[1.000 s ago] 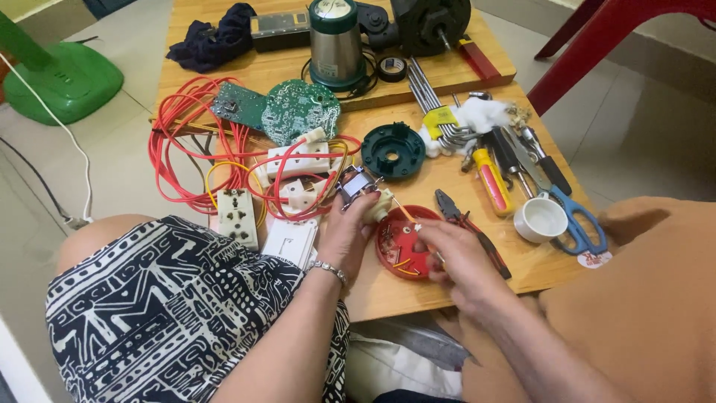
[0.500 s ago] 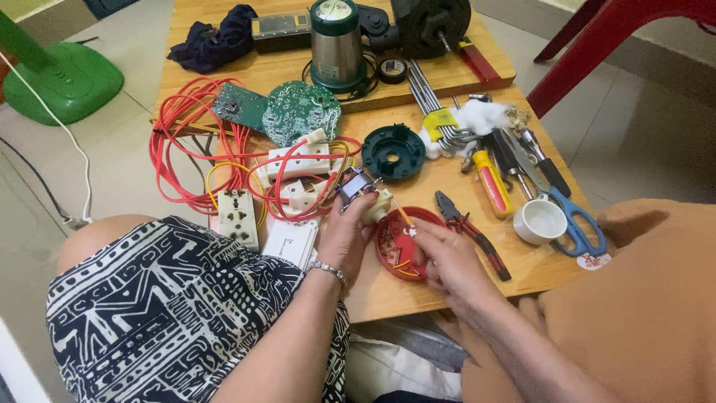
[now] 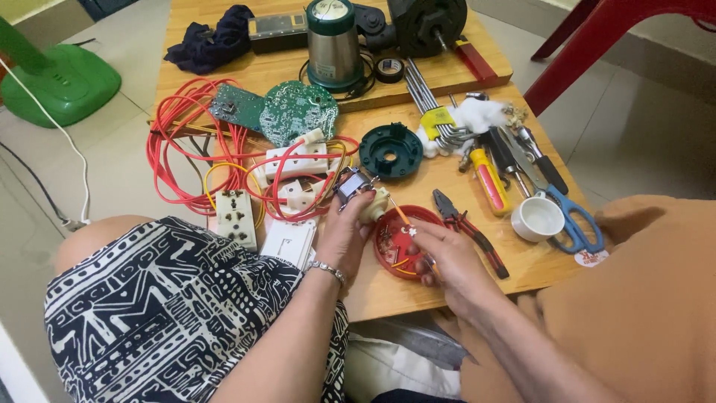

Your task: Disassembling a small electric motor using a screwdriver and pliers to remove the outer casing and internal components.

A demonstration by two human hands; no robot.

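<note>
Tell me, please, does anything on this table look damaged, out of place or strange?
Yes. The red wires lie in a loose tangle around the white sockets, and two bare circuit boards sit out of any casing. The left hand holds a small motor part over the opened red round housing.

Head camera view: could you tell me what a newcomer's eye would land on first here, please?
First, the tangle of red wire sprawling over the left of the wooden table, around white sockets. Next, at the near edge, the left hand holds a small motor part while the right hand works a thin tool over a round red part. Pliers and blue-handled scissors lie to the right.
</note>
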